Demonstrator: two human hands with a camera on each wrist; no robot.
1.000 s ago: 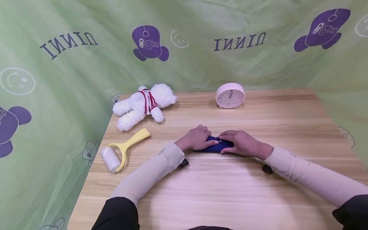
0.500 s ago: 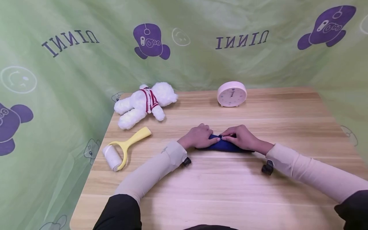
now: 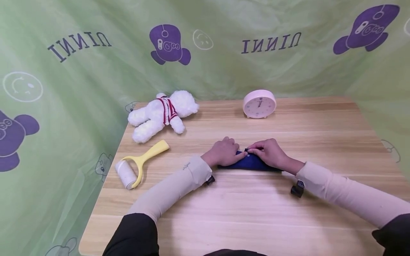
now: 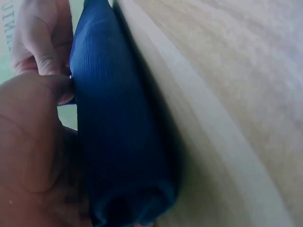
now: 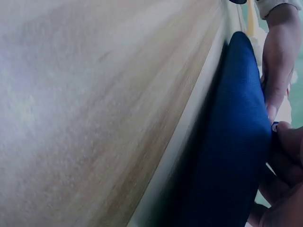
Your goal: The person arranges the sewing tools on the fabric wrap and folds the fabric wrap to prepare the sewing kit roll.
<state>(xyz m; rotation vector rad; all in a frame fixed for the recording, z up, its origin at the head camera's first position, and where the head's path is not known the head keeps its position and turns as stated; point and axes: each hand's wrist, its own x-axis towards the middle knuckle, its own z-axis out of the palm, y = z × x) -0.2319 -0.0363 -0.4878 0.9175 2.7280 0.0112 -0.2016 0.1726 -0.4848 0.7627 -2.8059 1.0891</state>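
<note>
A long dark blue fabric roll (image 3: 253, 163) lies across the table between the two hands. Its near end in the left wrist view shows a folded, hollow opening, and a small tab with a shiny snap-like spot (image 5: 275, 126) stands at its upper edge in the right wrist view. My left hand (image 3: 223, 152) grips the roll's left part, thumb along the top and fingers on the far side. With thumb and forefinger, my right hand (image 3: 271, 153) pinches the small dark tab (image 3: 246, 150) beside the left thumb tip. The palm side of both hands is hidden in the head view.
A white plush bear (image 3: 160, 113) in a striped top lies at the back left. In front of it is a yellow-handled lint roller (image 3: 141, 161). A pink clock (image 3: 259, 104) stands at the back, before a green printed curtain (image 3: 221, 71).
The right hand has gone from lying flat over the roll's right part to pinching the tab, uncovering more of the roll. The left hand keeps its grip.
</note>
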